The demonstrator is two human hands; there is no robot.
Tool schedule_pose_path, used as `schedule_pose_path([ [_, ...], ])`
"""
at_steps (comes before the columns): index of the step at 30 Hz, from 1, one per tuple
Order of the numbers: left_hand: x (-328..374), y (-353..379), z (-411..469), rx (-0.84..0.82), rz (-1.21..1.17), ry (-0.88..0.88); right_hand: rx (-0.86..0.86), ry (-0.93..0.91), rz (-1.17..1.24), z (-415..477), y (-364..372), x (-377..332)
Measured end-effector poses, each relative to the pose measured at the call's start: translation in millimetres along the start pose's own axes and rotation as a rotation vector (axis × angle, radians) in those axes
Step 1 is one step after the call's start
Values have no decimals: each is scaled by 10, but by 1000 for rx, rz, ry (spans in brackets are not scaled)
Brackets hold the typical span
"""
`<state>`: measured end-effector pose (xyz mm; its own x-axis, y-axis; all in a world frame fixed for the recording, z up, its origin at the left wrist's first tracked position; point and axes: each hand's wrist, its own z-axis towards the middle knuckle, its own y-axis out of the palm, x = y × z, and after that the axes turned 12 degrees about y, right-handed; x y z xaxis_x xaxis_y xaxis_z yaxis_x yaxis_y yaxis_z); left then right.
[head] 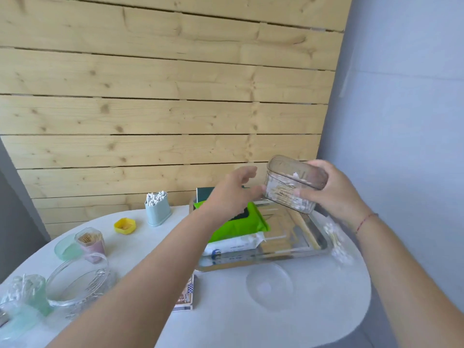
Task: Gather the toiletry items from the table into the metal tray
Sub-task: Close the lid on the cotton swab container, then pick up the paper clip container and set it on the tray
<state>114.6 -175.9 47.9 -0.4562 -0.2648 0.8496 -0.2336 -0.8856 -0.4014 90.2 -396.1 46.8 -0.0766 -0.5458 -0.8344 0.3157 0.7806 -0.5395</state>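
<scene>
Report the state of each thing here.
Clear plastic swab box: lidded, tilted, held by right hand above shiny metal tray
Green wipes pack: lying in tray
Pale blue swab cup: upright, uncovered, on white table
Yellow hexagonal cap: lying on table
Left hand: open, holding nothing

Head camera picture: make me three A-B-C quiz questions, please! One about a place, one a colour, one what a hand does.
1. Where is the green wipes pack? A metal tray; B floor; C drawer.
2. What colour is the lid beside the blue swab holder? A red; B yellow; C black.
3. What does the right hand do? A holds the clear swab box; B lies flat; C points.
Answers: A, it lies on a white pack in the tray; B, the lid is yellow; A, its fingers wrap the box.
</scene>
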Motion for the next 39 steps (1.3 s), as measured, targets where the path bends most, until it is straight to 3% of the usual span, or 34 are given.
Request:
schedule_pose_path([
  [4, -42, 232, 519, -141, 51, -78, -82, 55, -192, 553, 168, 402],
  [6, -127, 350, 716, -268, 246, -76, -187, 83, -218, 771, 314, 582],
  [13, -674, 569, 1033, -576, 627, -72, -460, 146, -45, 1354, 596, 929],
  [18, -891, 555, 1080, -650, 892, -59, -477, 184, -9, 1511, 754, 959],
  [25, -904, 600, 1091, -606, 867, -122, -450, 230, -160, 1474, 851, 914],
  [30, -759, 515, 977, -508, 782, -115, -406, 254, -108, 1366, 853, 789],
  [35, -524, 154, 567, -222, 541, 44, -59, 159, -247, 1042, 538, 492],
  [39, -378, -216, -298, 98, 396, 98, 233, -40, -154, 251, 415, 267],
])
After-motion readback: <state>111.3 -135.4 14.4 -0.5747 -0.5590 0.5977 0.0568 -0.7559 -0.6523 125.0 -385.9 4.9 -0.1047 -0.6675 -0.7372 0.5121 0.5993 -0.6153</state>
